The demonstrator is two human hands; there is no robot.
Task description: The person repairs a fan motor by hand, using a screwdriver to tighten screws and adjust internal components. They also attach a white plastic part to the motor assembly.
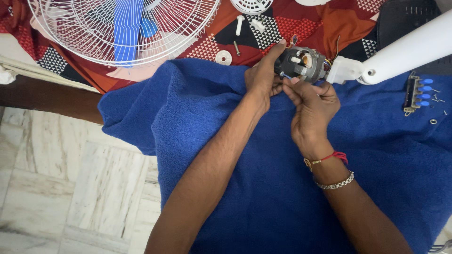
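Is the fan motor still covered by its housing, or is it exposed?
Exposed. The motor shows bare metal and copper windings, with no cover over it; the left hand and right hand hold it above the blue towel.

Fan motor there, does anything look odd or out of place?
Yes. The fan motor is bare, its housing off and wires exposed, held by both hands. Loose screws and a switch block lie scattered on the blue towel.

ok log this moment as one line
left hand: holds fan motor | right hand: fingertips at motor underside | motor over blue towel
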